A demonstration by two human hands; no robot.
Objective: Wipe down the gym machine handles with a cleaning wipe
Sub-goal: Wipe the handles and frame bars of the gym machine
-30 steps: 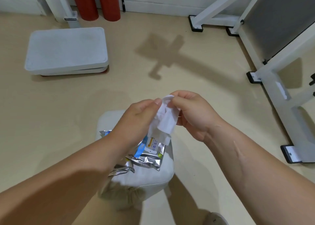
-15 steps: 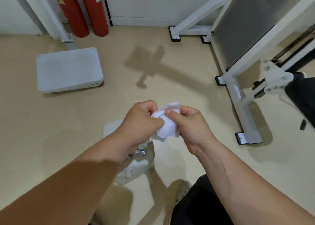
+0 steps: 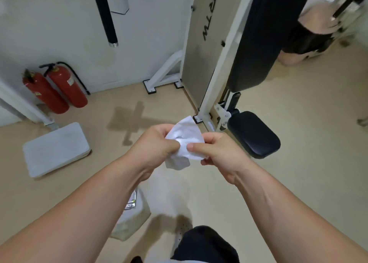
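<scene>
A white cleaning wipe (image 3: pixel 186 135) is held in front of me, partly unfolded, with both hands on it. My left hand (image 3: pixel 157 143) pinches its left side and my right hand (image 3: pixel 216 151) pinches its right side with the thumb on top. Ahead stands a white gym machine (image 3: pixel 225 59) with a black back pad (image 3: pixel 256 43) and a black seat pad (image 3: pixel 253 133). A black padded handle (image 3: pixel 105 13) hangs at the upper left. The silver wipe packet (image 3: pixel 131 202) lies on a white stool, mostly hidden under my left forearm.
Two red fire extinguishers (image 3: pixel 55 87) stand by the wall at the left. A white flat platform (image 3: pixel 55 149) lies on the beige floor at the left. Another person's legs (image 3: pixel 310 29) show at the upper right. My own foot (image 3: pixel 182 235) is below.
My view has risen from the stool and floor to the machine. Both hands have kept hold of the wipe and spread it wider; the packet has dropped out of sight under my left arm.
</scene>
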